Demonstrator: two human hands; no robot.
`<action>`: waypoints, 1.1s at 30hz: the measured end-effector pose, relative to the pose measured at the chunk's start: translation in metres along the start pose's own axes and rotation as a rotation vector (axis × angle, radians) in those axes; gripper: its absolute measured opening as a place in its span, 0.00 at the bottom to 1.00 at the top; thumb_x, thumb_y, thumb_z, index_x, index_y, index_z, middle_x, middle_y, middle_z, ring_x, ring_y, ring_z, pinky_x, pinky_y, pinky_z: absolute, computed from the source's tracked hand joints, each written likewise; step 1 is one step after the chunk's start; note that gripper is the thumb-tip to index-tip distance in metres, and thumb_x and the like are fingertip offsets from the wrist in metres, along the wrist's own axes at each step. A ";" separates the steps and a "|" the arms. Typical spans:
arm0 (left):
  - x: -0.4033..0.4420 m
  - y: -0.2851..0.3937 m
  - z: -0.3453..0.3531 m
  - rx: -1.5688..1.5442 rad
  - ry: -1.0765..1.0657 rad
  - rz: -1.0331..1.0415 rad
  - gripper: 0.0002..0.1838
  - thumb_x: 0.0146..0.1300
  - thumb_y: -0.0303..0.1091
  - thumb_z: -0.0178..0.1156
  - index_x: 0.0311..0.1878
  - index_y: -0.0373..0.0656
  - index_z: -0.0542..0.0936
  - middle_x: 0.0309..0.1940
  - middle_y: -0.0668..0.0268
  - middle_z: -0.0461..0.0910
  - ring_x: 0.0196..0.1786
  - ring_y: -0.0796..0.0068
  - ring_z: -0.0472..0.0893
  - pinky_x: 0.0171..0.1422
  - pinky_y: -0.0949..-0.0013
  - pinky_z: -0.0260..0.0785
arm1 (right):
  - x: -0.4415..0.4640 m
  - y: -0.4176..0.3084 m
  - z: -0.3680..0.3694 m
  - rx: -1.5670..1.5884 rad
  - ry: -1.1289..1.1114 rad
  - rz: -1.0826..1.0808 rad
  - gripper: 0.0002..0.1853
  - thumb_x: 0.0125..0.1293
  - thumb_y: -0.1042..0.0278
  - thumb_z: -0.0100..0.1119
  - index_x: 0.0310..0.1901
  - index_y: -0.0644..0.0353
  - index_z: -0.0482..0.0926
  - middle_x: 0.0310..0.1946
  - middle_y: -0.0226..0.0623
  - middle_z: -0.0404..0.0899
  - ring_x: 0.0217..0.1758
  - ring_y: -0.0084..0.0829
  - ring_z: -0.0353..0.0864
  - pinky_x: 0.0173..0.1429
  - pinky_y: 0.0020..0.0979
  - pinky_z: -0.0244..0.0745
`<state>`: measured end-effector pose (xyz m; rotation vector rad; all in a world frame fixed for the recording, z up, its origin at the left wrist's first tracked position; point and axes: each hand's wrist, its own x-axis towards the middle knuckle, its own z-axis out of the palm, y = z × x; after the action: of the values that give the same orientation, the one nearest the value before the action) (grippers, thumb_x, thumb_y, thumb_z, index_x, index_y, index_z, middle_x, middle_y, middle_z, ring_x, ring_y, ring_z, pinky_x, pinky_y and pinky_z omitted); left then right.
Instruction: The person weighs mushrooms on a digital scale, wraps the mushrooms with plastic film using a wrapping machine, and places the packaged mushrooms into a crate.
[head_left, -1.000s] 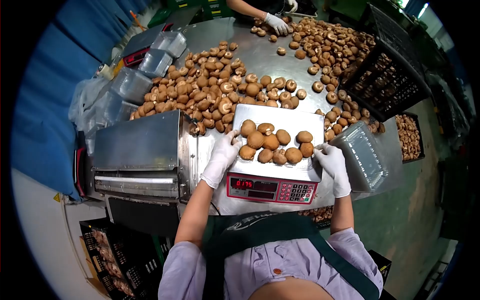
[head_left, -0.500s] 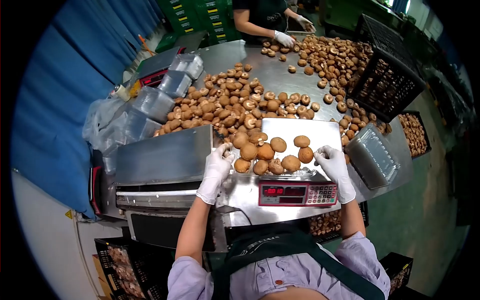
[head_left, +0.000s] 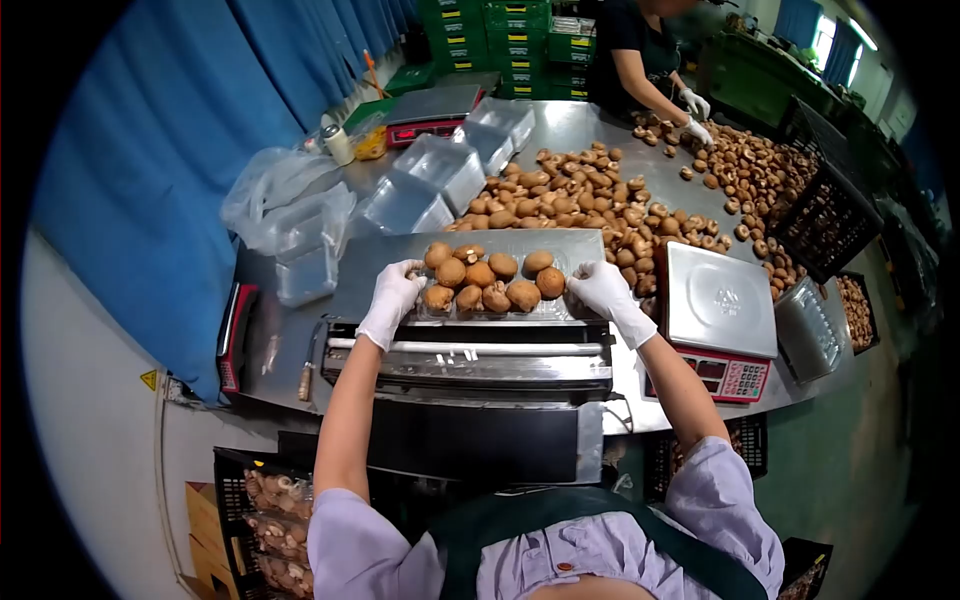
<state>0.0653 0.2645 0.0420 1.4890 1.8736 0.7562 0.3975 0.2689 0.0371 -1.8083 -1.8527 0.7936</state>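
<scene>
A clear plastic tray (head_left: 562, 309) with several brown mushrooms (head_left: 479, 274) spans the gap between my hands. My left hand (head_left: 393, 297), in a white glove, grips its left end. The gloved right hand (head_left: 611, 298) has its fingers closed on the opposite end. Beneath the tray lies the flat grey plate (head_left: 352, 284) of a wrapping machine, whose metal roller bar (head_left: 470, 348) runs just in front of it. Whether the tray rests on the plate or hovers over it, I cannot tell.
To the right stands a scale (head_left: 720, 298) with a bare platform. Loose mushrooms (head_left: 560, 198) are heaped behind the plate, with clear containers (head_left: 408, 205) to their left. A black crate (head_left: 822, 215) lies tipped at the far right. A co-worker's gloved hand (head_left: 697, 130) touches mushrooms.
Both hands have carried the tray of mushrooms from the scale leftward to over the wrapping machine's plate. The camera view has turned left too.
</scene>
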 end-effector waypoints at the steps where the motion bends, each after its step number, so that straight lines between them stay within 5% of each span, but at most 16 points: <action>1: 0.002 -0.007 -0.007 0.023 -0.016 -0.016 0.17 0.57 0.25 0.62 0.51 0.39 0.80 0.22 0.69 0.78 0.20 0.82 0.74 0.27 0.74 0.69 | 0.005 0.000 0.013 0.123 -0.054 0.015 0.12 0.58 0.64 0.57 0.30 0.66 0.81 0.22 0.39 0.81 0.25 0.26 0.82 0.34 0.28 0.76; 4: 0.010 -0.036 -0.021 -0.133 -0.110 -0.022 0.19 0.57 0.28 0.63 0.54 0.40 0.78 0.26 0.66 0.80 0.22 0.81 0.75 0.29 0.73 0.71 | 0.007 0.002 0.031 0.207 -0.079 0.035 0.14 0.55 0.56 0.57 0.29 0.60 0.82 0.23 0.42 0.82 0.30 0.36 0.84 0.40 0.33 0.76; 5: 0.016 -0.048 -0.027 0.006 -0.115 -0.011 0.19 0.58 0.32 0.62 0.54 0.42 0.78 0.33 0.62 0.83 0.30 0.74 0.81 0.39 0.70 0.74 | -0.004 -0.004 0.026 0.194 -0.080 0.027 0.14 0.55 0.56 0.57 0.28 0.60 0.82 0.23 0.41 0.82 0.30 0.36 0.84 0.40 0.33 0.76; 7: -0.009 -0.031 -0.047 0.251 0.003 0.172 0.17 0.58 0.24 0.59 0.52 0.40 0.79 0.35 0.63 0.83 0.33 0.76 0.80 0.40 0.72 0.73 | -0.028 -0.007 0.019 -0.114 0.154 -0.120 0.13 0.58 0.54 0.59 0.31 0.57 0.82 0.24 0.40 0.82 0.30 0.39 0.83 0.38 0.36 0.76; 8: -0.018 -0.032 -0.056 0.286 0.003 0.274 0.16 0.57 0.26 0.60 0.50 0.43 0.80 0.42 0.61 0.83 0.41 0.72 0.82 0.47 0.70 0.73 | -0.043 -0.012 0.009 -0.156 0.168 -0.177 0.10 0.59 0.58 0.61 0.33 0.56 0.82 0.25 0.41 0.81 0.30 0.41 0.82 0.37 0.37 0.76; 10: -0.038 -0.042 -0.072 0.285 -0.114 0.646 0.14 0.53 0.26 0.61 0.45 0.45 0.82 0.38 0.61 0.81 0.40 0.64 0.81 0.47 0.68 0.74 | -0.064 0.000 -0.001 -0.282 0.196 -0.456 0.07 0.57 0.63 0.63 0.36 0.54 0.82 0.26 0.40 0.81 0.30 0.40 0.82 0.35 0.36 0.77; 13: -0.059 -0.039 -0.094 0.698 -0.385 1.194 0.15 0.54 0.28 0.61 0.47 0.50 0.80 0.41 0.66 0.79 0.35 0.66 0.80 0.37 0.65 0.75 | -0.090 -0.009 -0.025 -0.618 -0.057 -0.892 0.15 0.57 0.68 0.58 0.48 0.52 0.79 0.48 0.37 0.79 0.37 0.34 0.79 0.38 0.34 0.78; 16: -0.060 -0.050 -0.088 0.911 -0.433 1.301 0.10 0.58 0.34 0.55 0.43 0.50 0.79 0.41 0.69 0.76 0.32 0.70 0.78 0.28 0.67 0.72 | -0.097 -0.013 -0.016 -0.828 -0.300 -0.988 0.17 0.60 0.68 0.52 0.52 0.54 0.77 0.58 0.35 0.72 0.40 0.30 0.76 0.39 0.32 0.77; 19: -0.057 -0.066 -0.080 0.793 -0.366 1.236 0.08 0.56 0.32 0.57 0.40 0.50 0.80 0.40 0.68 0.78 0.35 0.68 0.79 0.31 0.65 0.73 | -0.089 0.003 -0.004 -0.669 -0.250 -0.971 0.17 0.60 0.67 0.52 0.51 0.56 0.77 0.56 0.29 0.74 0.42 0.30 0.75 0.38 0.32 0.76; 21: -0.074 -0.069 -0.081 0.493 -0.414 0.799 0.05 0.57 0.29 0.57 0.37 0.48 0.77 0.38 0.63 0.78 0.39 0.62 0.79 0.41 0.63 0.74 | -0.099 0.012 -0.003 -0.541 -0.191 -0.903 0.15 0.57 0.68 0.55 0.47 0.57 0.77 0.51 0.31 0.77 0.42 0.34 0.75 0.37 0.35 0.75; 25: -0.139 -0.060 -0.106 0.186 -0.503 0.455 0.02 0.62 0.27 0.52 0.36 0.42 0.74 0.32 0.62 0.74 0.35 0.66 0.80 0.39 0.67 0.73 | -0.173 0.015 -0.021 0.010 -0.137 -0.446 0.04 0.64 0.72 0.56 0.39 0.59 0.77 0.35 0.38 0.81 0.33 0.35 0.82 0.36 0.32 0.76; 27: -0.155 -0.031 -0.142 -0.138 -0.818 0.080 0.02 0.63 0.25 0.51 0.35 0.38 0.71 0.33 0.60 0.74 0.31 0.67 0.78 0.42 0.66 0.75 | -0.200 -0.018 -0.068 0.237 -0.437 -0.055 0.05 0.68 0.71 0.54 0.36 0.63 0.77 0.31 0.42 0.81 0.30 0.30 0.83 0.35 0.28 0.77; 29: -0.161 0.001 -0.180 -0.345 -0.691 0.115 0.02 0.62 0.24 0.52 0.33 0.37 0.71 0.35 0.62 0.75 0.37 0.68 0.82 0.45 0.66 0.77 | -0.213 -0.044 -0.105 0.526 -0.271 -0.303 0.06 0.66 0.71 0.58 0.34 0.65 0.76 0.29 0.41 0.80 0.28 0.23 0.81 0.31 0.27 0.76; 31: -0.138 0.024 -0.202 -0.578 -0.394 0.658 0.03 0.61 0.24 0.56 0.37 0.35 0.73 0.32 0.61 0.74 0.41 0.64 0.82 0.51 0.58 0.78 | -0.202 -0.066 -0.115 0.841 0.035 -0.522 0.06 0.64 0.72 0.60 0.33 0.66 0.76 0.29 0.39 0.80 0.27 0.23 0.80 0.28 0.26 0.75; 33: -0.105 0.041 -0.196 -0.748 -0.159 0.563 0.05 0.61 0.25 0.57 0.39 0.34 0.76 0.37 0.58 0.77 0.46 0.62 0.81 0.56 0.58 0.75 | -0.154 -0.076 -0.103 0.957 0.373 -0.674 0.05 0.63 0.74 0.61 0.33 0.66 0.76 0.30 0.39 0.80 0.30 0.24 0.80 0.35 0.25 0.77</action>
<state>-0.0411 0.1589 0.2111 1.4892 0.8663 1.3598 0.4173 0.1272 0.1773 -0.6187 -1.3179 0.7910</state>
